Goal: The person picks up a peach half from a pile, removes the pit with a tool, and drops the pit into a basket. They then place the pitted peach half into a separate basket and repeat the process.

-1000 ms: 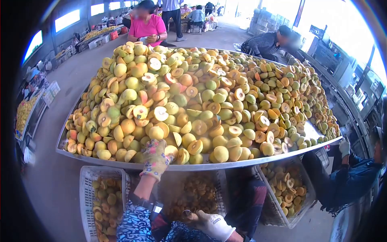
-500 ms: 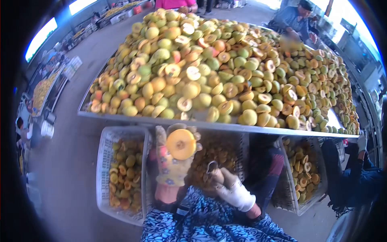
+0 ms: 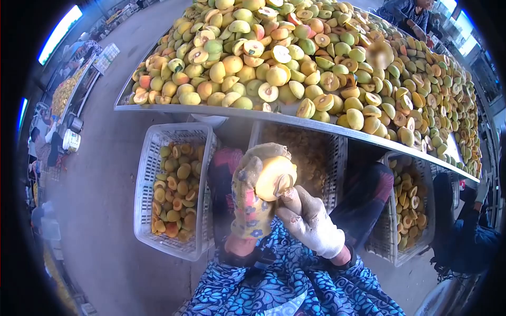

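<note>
In a patterned, soiled glove, my left hand [image 3: 245, 197] is wrapped round a yellow peach half [image 3: 268, 178], its cut face turned toward my right hand. My right hand [image 3: 319, 226], in a white glove, grips a pitting knife [image 3: 291, 199] with a stubby handle and a curved metal blade. The blade meets the peach's cut face near its centre, so the pit area is partly hidden. Both hands are over my blue patterned apron [image 3: 263, 279], below the edge of a metal table [image 3: 221, 110].
Halved peaches [image 3: 232, 66] are heaped on the table. Under its edge stand a left crate [image 3: 202, 216] of peach halves, a middle crate [image 3: 340, 168] of brownish scraps and a right crate [image 3: 392, 237] of halves. Another person [image 3: 469, 226] sits at right; one more [image 3: 406, 16] works across the table.
My left hand has moved right and tilted the peach half toward my right hand. The pitting knife, apart from the peach before, now touches its cut face. The view has tilted downward.
</note>
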A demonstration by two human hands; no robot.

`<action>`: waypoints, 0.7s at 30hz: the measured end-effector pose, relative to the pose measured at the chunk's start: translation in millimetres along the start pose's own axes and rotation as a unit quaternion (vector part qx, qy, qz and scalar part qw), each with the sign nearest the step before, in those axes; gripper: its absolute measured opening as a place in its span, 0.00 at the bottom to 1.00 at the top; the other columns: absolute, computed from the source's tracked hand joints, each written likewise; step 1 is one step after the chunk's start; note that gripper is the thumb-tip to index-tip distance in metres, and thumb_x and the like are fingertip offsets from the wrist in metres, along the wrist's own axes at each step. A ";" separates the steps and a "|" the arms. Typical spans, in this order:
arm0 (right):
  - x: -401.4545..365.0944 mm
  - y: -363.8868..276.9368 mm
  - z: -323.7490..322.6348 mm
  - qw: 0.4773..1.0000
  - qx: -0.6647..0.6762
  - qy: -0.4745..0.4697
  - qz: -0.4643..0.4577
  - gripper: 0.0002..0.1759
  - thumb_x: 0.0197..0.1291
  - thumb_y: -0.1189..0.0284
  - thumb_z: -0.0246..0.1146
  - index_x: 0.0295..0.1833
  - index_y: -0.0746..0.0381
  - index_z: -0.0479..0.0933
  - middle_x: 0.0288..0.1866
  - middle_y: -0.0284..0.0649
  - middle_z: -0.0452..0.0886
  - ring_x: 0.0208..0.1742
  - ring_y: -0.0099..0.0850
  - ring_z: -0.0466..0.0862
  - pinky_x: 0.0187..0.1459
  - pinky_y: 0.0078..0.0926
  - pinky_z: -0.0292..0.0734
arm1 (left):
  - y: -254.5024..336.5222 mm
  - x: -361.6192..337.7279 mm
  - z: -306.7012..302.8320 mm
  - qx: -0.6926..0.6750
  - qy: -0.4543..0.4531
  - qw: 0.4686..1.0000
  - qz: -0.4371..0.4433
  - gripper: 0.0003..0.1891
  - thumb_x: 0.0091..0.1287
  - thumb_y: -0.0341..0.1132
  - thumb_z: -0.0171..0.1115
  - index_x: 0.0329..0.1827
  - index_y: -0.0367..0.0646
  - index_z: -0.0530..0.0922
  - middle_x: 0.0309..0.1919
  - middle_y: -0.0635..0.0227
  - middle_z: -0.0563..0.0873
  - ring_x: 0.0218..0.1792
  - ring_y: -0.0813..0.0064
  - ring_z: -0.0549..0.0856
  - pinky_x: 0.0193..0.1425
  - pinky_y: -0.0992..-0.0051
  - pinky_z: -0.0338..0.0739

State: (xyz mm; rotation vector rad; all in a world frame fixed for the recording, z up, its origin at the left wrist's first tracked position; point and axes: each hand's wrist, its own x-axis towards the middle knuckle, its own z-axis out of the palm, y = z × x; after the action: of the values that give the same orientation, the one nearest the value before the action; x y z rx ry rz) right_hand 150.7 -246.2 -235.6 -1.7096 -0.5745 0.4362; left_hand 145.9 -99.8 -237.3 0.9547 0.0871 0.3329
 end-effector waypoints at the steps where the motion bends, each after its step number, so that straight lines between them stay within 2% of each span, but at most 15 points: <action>1: 0.2 1.6 0.1 1.000 0.016 -0.003 -0.001 0.13 0.66 0.68 0.65 0.47 0.65 0.73 0.32 0.50 0.81 0.31 0.44 0.84 0.33 0.35 0.75 | -2.4 -0.1 0.4 0.001 0.001 1.000 -0.001 0.24 0.74 0.47 0.50 0.58 0.33 0.77 0.50 0.57 0.84 0.50 0.69 0.83 0.56 0.71 0.79; 6: -0.9 5.3 -4.7 0.999 0.038 -0.010 0.002 0.14 0.66 0.67 0.65 0.49 0.65 0.73 0.33 0.51 0.81 0.32 0.44 0.84 0.35 0.34 0.76 | -12.4 -0.8 3.1 0.039 -0.009 0.997 0.073 0.22 0.73 0.46 0.51 0.54 0.35 0.78 0.50 0.59 0.83 0.48 0.72 0.83 0.53 0.74 0.78; 9: -3.4 8.8 -6.4 0.999 0.050 -0.011 0.009 0.15 0.66 0.67 0.64 0.51 0.66 0.74 0.34 0.49 0.81 0.33 0.42 0.84 0.37 0.35 0.77 | -11.4 -3.3 5.9 0.067 -0.014 0.995 0.075 0.21 0.74 0.46 0.51 0.55 0.35 0.78 0.51 0.61 0.83 0.49 0.73 0.83 0.52 0.74 0.78; 11: -6.5 13.3 -9.6 0.989 0.129 -0.045 0.051 0.18 0.69 0.64 0.63 0.55 0.66 0.73 0.30 0.41 0.80 0.28 0.31 0.81 0.32 0.29 0.76 | -13.2 -6.2 11.1 0.081 -0.007 0.994 0.073 0.21 0.75 0.46 0.50 0.56 0.35 0.78 0.50 0.62 0.83 0.48 0.73 0.83 0.52 0.75 0.77; 12: -7.8 14.4 -13.3 0.989 0.130 -0.046 0.053 0.18 0.69 0.64 0.63 0.55 0.66 0.73 0.30 0.41 0.80 0.28 0.31 0.81 0.32 0.29 0.76 | -13.7 -8.7 13.1 0.093 0.000 0.993 0.073 0.21 0.75 0.46 0.49 0.56 0.36 0.77 0.50 0.62 0.83 0.48 0.74 0.82 0.52 0.75 0.77; 14: -9.7 16.5 -20.4 0.944 0.281 -0.115 0.128 0.22 0.71 0.60 0.60 0.59 0.65 0.71 0.26 0.33 0.76 0.22 0.20 0.75 0.25 0.20 0.70 | -14.7 -13.1 14.4 0.082 0.006 0.996 0.042 0.20 0.76 0.44 0.49 0.57 0.36 0.76 0.52 0.62 0.82 0.49 0.74 0.82 0.53 0.75 0.77; 15: -10.7 19.6 -17.9 0.943 0.292 -0.112 0.116 0.25 0.71 0.57 0.59 0.62 0.65 0.69 0.24 0.28 0.73 0.19 0.15 0.70 0.22 0.14 0.64 | -17.6 -14.1 14.5 0.119 0.000 0.991 0.061 0.20 0.76 0.43 0.49 0.58 0.36 0.76 0.53 0.62 0.81 0.50 0.74 0.81 0.54 0.74 0.76; 18: -11.0 22.8 -22.3 0.927 0.322 -0.133 0.138 0.24 0.71 0.58 0.60 0.60 0.65 0.70 0.25 0.29 0.73 0.20 0.16 0.71 0.23 0.15 0.67 | -23.0 -17.2 11.9 0.169 -0.034 0.979 0.108 0.18 0.77 0.41 0.48 0.58 0.36 0.76 0.55 0.60 0.79 0.52 0.73 0.80 0.56 0.73 0.75; 20: -7.7 23.5 -24.9 0.932 0.299 -0.148 0.143 0.23 0.70 0.58 0.61 0.59 0.65 0.70 0.25 0.29 0.73 0.20 0.16 0.72 0.23 0.15 0.68 | -24.3 -24.3 11.7 0.336 0.016 0.932 0.134 0.18 0.76 0.40 0.47 0.58 0.36 0.76 0.54 0.60 0.79 0.50 0.72 0.80 0.55 0.72 0.75; 21: -6.0 23.8 -25.2 0.935 0.278 -0.161 0.148 0.23 0.70 0.58 0.62 0.58 0.65 0.71 0.25 0.29 0.74 0.20 0.17 0.72 0.23 0.16 0.69 | -22.5 -23.2 12.1 0.337 0.012 0.932 0.134 0.18 0.76 0.40 0.47 0.58 0.36 0.76 0.54 0.60 0.79 0.50 0.72 0.80 0.55 0.72 0.75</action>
State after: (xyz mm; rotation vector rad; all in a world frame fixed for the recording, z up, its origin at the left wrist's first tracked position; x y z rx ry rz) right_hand 163.6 -273.5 -253.7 -1.1797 -0.3718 1.0095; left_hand 132.1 -128.6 -250.3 1.6536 0.0952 0.5868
